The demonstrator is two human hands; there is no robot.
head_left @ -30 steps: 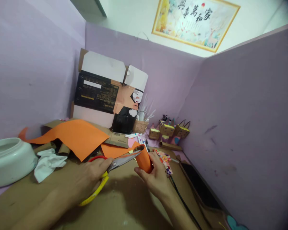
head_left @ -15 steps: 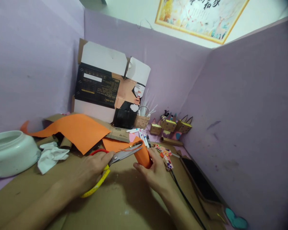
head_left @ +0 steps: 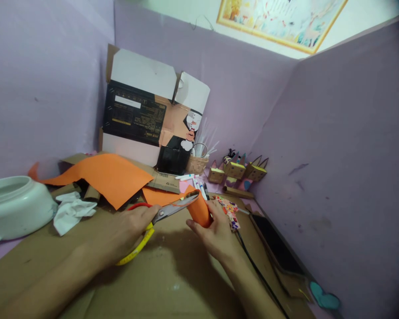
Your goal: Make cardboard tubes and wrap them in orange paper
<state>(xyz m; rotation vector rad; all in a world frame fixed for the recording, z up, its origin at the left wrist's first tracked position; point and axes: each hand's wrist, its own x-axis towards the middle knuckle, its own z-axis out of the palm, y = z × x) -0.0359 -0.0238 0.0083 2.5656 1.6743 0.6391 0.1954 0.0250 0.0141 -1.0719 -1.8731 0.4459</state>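
My left hand is closed round a pair of scissors with one red and one yellow handle loop. Their blades point right and reach the top rim of an orange-covered tube. My right hand grips that tube from the right, thumb in front and fingers behind. A thin orange strip lies along the blades. Behind the scissors a flat orange piece rests on the cardboard, and farther left a large curved orange sheet lies over cardboard tubes.
Crumpled white tissue and a white pot stand at left. An unfolded printed box leans on the back wall. Markers, cardboard animal figures, a patterned glue gun with black cord, and a dark tablet-like slab lie right.
The view has shifted slightly. My right hand has tilted the orange tube a little, and the scissor blades sit closer along its rim. Both hands keep their grips.
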